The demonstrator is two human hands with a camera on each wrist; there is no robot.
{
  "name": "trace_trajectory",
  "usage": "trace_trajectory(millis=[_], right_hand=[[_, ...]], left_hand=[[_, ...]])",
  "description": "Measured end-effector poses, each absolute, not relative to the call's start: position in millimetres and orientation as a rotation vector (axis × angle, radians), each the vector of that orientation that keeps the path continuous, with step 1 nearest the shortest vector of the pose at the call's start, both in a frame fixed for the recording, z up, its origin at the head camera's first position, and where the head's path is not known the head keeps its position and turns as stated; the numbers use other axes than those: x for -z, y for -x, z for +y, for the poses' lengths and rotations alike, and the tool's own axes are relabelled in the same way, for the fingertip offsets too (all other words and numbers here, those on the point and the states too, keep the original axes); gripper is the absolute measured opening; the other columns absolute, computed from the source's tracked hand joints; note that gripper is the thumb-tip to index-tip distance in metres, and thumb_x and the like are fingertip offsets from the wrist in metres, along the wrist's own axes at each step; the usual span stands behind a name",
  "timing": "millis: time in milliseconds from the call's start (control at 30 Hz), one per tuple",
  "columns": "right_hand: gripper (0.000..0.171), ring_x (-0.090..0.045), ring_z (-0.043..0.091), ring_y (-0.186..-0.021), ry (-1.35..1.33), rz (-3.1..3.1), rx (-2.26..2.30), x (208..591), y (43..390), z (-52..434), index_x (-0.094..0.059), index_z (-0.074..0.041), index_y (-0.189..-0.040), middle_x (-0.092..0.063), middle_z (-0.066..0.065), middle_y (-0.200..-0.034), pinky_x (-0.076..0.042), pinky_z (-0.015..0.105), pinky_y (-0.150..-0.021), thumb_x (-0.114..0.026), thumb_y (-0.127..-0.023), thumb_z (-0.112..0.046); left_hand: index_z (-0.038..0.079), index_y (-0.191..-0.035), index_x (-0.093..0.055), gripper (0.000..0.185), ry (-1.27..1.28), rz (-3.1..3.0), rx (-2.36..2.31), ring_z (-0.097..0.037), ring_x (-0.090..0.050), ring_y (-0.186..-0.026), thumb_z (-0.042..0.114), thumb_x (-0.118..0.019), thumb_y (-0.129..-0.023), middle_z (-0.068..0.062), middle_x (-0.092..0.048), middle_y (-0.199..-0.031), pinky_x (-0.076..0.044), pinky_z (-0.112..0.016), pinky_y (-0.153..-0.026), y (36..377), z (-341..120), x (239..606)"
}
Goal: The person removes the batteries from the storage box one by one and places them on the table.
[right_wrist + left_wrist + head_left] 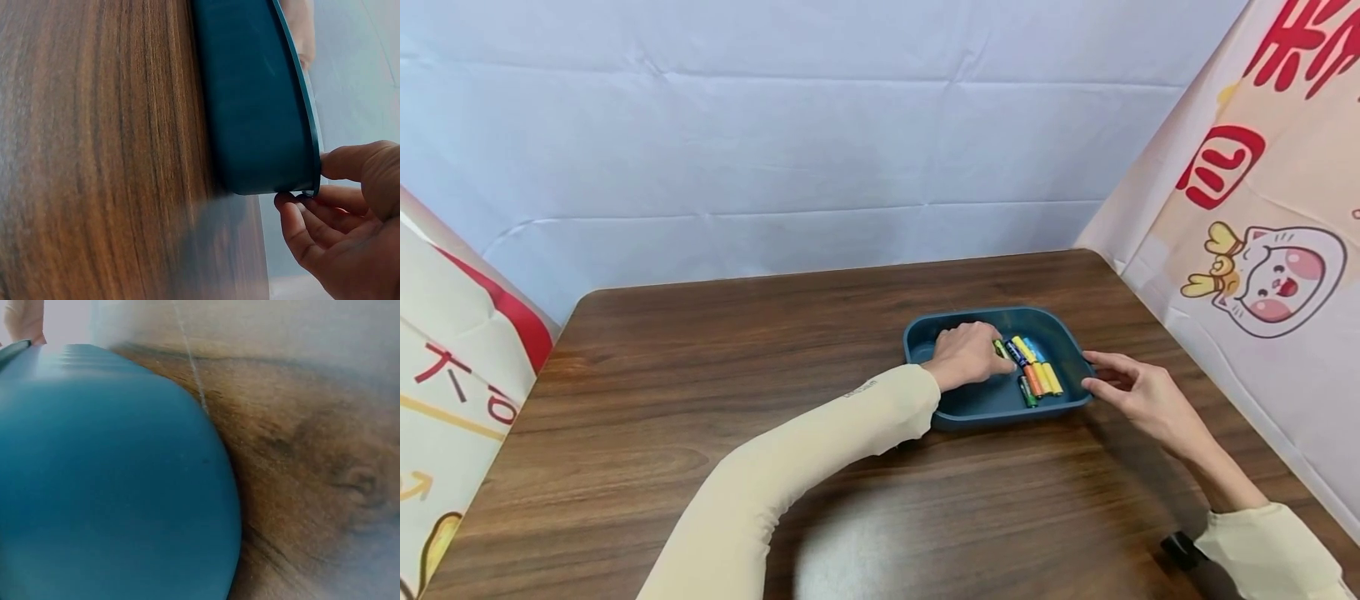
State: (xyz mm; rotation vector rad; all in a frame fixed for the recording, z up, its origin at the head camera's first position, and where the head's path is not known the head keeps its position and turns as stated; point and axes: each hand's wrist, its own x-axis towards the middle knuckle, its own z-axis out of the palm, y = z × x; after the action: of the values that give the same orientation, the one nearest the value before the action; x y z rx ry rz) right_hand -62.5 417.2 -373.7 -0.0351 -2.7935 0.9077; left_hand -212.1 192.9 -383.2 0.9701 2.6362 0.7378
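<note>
A dark blue tray (985, 414) sits on the wooden table, with several small batteries (1043, 379) lying side by side in two rows toward its right end. My left hand (967, 354) reaches over the near left side into the tray. Its thumb and fingers pinch a green battery (999, 347) at the left end of the far row, partly hidden by the hand. At the tray's right end, my right hand (1138, 400) grips the rim. In the right wrist view, the right thumb and fingertips (294, 215) meet at the tray's corner (275, 169).
The brown wooden table (700, 375) extends left and in front of the tray. A pale cloth (812, 150) hangs behind the table, and printed cloths (1247, 300) hang at both sides. Near the right sleeve is a small black object (1182, 550).
</note>
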Motion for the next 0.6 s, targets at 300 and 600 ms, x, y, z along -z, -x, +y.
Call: trace_trajectory(millis=[300,600], right_hand=[[0.044,-0.059,-0.009,-0.084,0.037,-2.791,-0.910,375.8,61.8,417.7,-0.062,0.008,-0.136,-0.067,0.032,-0.121,-0.049,0.016,-0.063,-0.072,-0.099,-0.014],[0.044,-0.059,-0.011,-0.086,0.010,-2.789,-0.922,374.6,62.6,419.2,-0.062,0.008,-0.136,-0.067,0.032,-0.121,-0.048,0.015,-0.063,-0.072,-0.099,-0.013]], left_hand=[[0.018,-0.139,-0.067,0.054,-1.002,2.574,-0.812,-0.007,-0.058,-0.061,0.046,-0.075,-0.094,0.012,-0.068,-0.086,-0.044,-0.023,-0.056,211.1,176.0,367.8],[0.013,-0.142,-0.064,0.056,-1.016,2.515,-0.974,-0.005,-0.060,-0.073,0.041,-0.076,-0.095,0.009,-0.068,-0.104,-0.045,-0.021,-0.058,213.2,145.3,351.3]])
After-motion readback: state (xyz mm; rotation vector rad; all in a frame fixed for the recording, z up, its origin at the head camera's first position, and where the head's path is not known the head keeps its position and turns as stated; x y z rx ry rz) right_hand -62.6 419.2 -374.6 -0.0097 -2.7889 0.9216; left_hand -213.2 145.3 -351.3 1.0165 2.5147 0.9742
